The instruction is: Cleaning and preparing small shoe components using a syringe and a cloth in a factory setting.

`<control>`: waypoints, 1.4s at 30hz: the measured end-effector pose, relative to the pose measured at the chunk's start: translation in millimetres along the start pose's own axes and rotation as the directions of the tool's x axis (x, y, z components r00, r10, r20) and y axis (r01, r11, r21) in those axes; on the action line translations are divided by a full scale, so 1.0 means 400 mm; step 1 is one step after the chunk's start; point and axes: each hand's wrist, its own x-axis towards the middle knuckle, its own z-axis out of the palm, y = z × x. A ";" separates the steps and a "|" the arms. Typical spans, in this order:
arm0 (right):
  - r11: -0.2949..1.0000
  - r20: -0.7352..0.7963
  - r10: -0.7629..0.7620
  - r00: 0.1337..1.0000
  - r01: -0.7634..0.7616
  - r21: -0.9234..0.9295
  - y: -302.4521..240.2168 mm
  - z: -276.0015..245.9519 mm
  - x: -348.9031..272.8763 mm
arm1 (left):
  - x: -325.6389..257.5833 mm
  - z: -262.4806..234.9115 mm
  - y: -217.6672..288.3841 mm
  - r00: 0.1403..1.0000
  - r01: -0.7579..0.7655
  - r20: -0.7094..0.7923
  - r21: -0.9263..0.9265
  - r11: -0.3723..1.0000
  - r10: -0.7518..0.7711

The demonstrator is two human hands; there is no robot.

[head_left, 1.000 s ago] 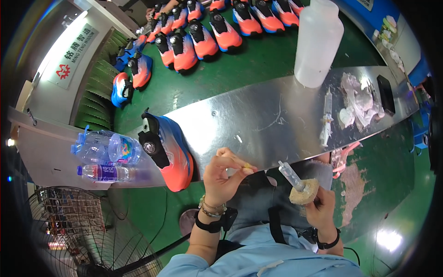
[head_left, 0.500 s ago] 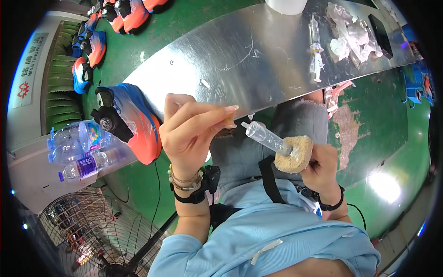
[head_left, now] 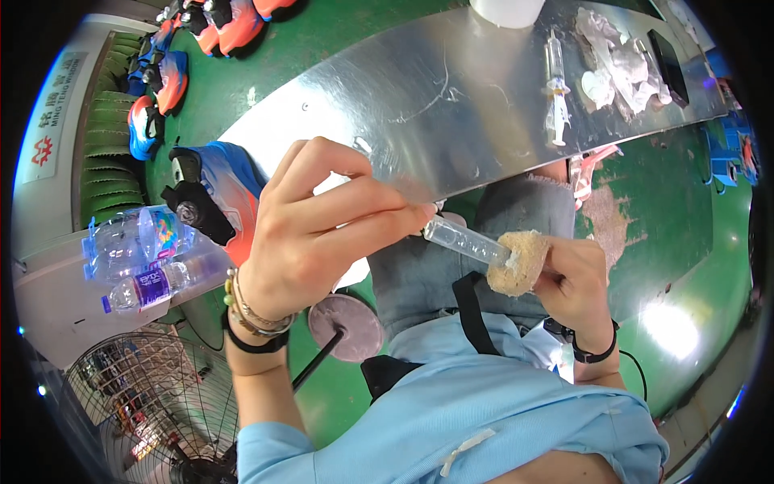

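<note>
My right hand (head_left: 576,282) is closed behind a tan, rough-textured spongy pad (head_left: 520,262) that sits around the rear of a clear syringe (head_left: 466,240). The barrel slants up to the left, and whitish smears show where it meets the pad. The plunger end is hidden by the pad and fingers. My left hand (head_left: 322,222) pinches at the syringe's nozzle. A small yellowish piece was between those fingertips a moment ago; they now cover it, so whether it sits on the nozzle I cannot tell.
Ahead lies a metal tabletop (head_left: 387,121) holding another syringe (head_left: 555,89), crumpled white tissue (head_left: 621,68), a black phone (head_left: 667,68) and a white container (head_left: 508,10). An orange-blue shoe (head_left: 230,189), plastic bottles (head_left: 153,286) and a wire-caged fan (head_left: 153,395) are at left.
My left hand has moved right and closer to the head camera, bringing its pinched fingertips to the syringe's nozzle. My right hand, with syringe and pad, has shifted slightly right.
</note>
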 end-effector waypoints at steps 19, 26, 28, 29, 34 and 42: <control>0.908 -0.193 -0.351 0.916 0.283 -0.308 -0.005 0.079 0.062 | -0.004 0.070 0.075 0.553 0.391 0.111 -0.910 0.139 -0.826; 0.967 -0.124 0.050 0.991 -0.017 0.256 -0.019 0.115 0.051 | -0.002 0.076 0.095 0.517 0.242 0.188 -0.968 -0.068 -0.835; 0.829 -0.043 0.216 0.975 -0.160 0.536 -0.027 0.122 0.049 | 0.001 0.080 0.101 0.572 0.213 0.063 -0.974 0.073 -0.818; 0.700 0.041 0.227 0.973 -0.192 0.687 -0.031 0.119 0.049 | 0.001 0.081 0.102 0.586 0.203 0.043 -0.975 0.095 -0.809; 0.236 0.359 0.174 0.917 -0.392 0.889 0.004 0.116 0.029 | -0.004 0.089 0.103 0.633 0.183 -0.022 -0.967 0.177 -0.774; 0.420 0.269 0.305 0.914 -0.382 0.823 -0.029 0.109 0.069 | 0.024 0.100 0.058 0.681 0.187 0.047 -0.976 0.111 -0.731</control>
